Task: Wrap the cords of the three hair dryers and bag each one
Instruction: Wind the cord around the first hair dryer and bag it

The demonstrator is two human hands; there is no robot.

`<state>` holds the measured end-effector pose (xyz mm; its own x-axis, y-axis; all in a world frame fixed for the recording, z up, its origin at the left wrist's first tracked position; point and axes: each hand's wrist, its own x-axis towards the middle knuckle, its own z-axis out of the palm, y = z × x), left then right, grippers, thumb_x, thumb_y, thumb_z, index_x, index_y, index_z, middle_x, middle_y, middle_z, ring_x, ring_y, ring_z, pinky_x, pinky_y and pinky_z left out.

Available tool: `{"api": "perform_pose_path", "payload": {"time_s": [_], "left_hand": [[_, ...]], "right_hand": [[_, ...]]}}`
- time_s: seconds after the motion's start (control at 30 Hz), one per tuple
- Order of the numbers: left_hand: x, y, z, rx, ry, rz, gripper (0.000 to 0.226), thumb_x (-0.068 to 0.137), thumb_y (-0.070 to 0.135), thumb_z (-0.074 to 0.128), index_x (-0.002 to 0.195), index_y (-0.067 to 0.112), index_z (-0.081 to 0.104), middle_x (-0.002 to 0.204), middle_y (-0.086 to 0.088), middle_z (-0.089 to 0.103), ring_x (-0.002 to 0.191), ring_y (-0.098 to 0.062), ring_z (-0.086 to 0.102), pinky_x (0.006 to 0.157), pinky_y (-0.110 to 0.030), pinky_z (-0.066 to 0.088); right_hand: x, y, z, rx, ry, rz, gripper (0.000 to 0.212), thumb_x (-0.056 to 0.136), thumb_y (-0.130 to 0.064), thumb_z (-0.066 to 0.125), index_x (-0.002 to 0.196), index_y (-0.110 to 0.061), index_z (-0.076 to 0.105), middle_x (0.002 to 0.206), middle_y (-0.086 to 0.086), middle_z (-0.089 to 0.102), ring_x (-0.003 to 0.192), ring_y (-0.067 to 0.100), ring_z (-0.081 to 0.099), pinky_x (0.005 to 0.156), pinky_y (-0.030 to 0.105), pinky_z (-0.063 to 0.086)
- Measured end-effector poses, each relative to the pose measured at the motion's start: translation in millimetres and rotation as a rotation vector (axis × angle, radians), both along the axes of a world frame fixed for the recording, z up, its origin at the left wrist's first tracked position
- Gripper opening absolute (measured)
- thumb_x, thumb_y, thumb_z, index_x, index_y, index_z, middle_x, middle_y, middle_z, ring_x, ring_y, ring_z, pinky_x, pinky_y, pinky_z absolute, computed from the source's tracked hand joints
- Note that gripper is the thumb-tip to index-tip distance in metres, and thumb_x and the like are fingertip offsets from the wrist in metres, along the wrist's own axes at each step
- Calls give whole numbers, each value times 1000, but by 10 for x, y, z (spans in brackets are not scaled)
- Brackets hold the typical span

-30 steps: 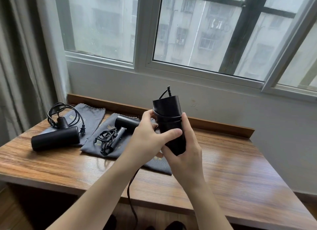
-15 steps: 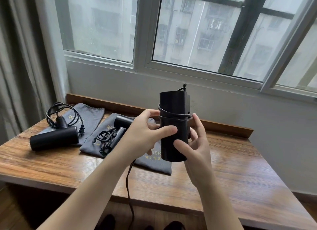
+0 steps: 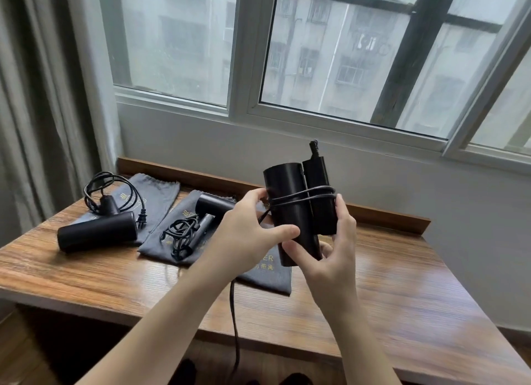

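Cord [image 3: 301,196] now loops twice around the folded black cylindrical hair dryer [image 3: 293,212] both my left hand [image 3: 247,229] and right hand [image 3: 330,255] grip, its tail hanging toward 6 o'clock, so wrapping continues.

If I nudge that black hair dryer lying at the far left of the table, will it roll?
Probably a little. The black hair dryer's smooth cylindrical barrel lies on its side on the wooden table, so it could start rolling. Its handle sticks out behind and should stop it. The loose black cord would likely flop and drag along.
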<state>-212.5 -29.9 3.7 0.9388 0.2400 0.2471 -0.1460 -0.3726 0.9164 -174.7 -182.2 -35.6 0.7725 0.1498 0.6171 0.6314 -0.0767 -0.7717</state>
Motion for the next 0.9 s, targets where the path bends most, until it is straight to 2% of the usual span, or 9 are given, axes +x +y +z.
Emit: {"api": "perform_pose_path", "payload": {"time_s": [0.07,0.17,0.27,0.4,0.53,0.63,0.7,0.8,0.9], "left_hand": [[-15,-9,-6,-39,-36,18,69,73,31,85,131,36,48,100,29,58,90,18,56,66,-10,45],[-26,-16,-3,-66,-58,11,72,69,32,87,131,39,49,99,22,64,90,11,61,61,-16,45],[-38,-17,51,-49,-70,-6,72,69,34,87,131,40,50,100,26,56,96,8,57,69,-22,48],[-45,4,68,-22,-61,-10,69,71,34,86,128,41,48,99,30,49,95,10,54,67,-19,48],[-22,-6,38,25,-30,23,61,71,42,83,122,43,49,98,21,63,77,-3,61,60,-21,45],[11,13,62,23,25,25,56,75,41,81,121,38,49,93,14,68,68,-3,60,58,-22,48],[29,78,87,-15,90,-9,55,78,37,79,123,34,49,95,6,70,63,-6,62,55,-27,54],[12,113,124,-99,164,-81,57,79,34,80,128,27,50,105,-2,67,60,-8,64,55,-27,57],[-1,-4,116,-145,125,-134,62,77,37,80,129,29,47,100,-3,69,59,-5,64,55,-27,55]], "right_hand": [[-15,-34,43,86,24,161,92,76,2,80,149,-24,32,134,2,51,115,24,63,78,41,61],[-19,-50,51,186,101,276,102,74,21,72,148,-32,26,129,-5,56,114,28,64,80,44,60],[-33,-24,30,232,173,296,113,71,18,74,152,-36,16,126,-6,58,114,25,64,79,44,60],[-2,-15,60,203,182,265,103,70,8,76,152,-32,27,126,1,59,117,30,61,89,53,57],[-17,6,128,192,197,238,101,77,18,71,152,-32,26,124,4,62,106,29,68,78,45,61],[-23,36,113,138,117,148,105,77,16,72,154,-34,21,113,-17,65,101,20,69,75,34,60],[1,32,55,59,65,84,108,77,11,75,154,-39,18,107,-23,65,98,16,68,76,29,59],[60,21,-51,-55,-30,-51,109,78,-1,78,151,-52,15,124,-11,61,111,15,64,81,30,57],[91,71,-140,-299,-210,-221,107,80,-9,79,153,-49,12,153,5,39,138,24,44,96,48,54]]}}
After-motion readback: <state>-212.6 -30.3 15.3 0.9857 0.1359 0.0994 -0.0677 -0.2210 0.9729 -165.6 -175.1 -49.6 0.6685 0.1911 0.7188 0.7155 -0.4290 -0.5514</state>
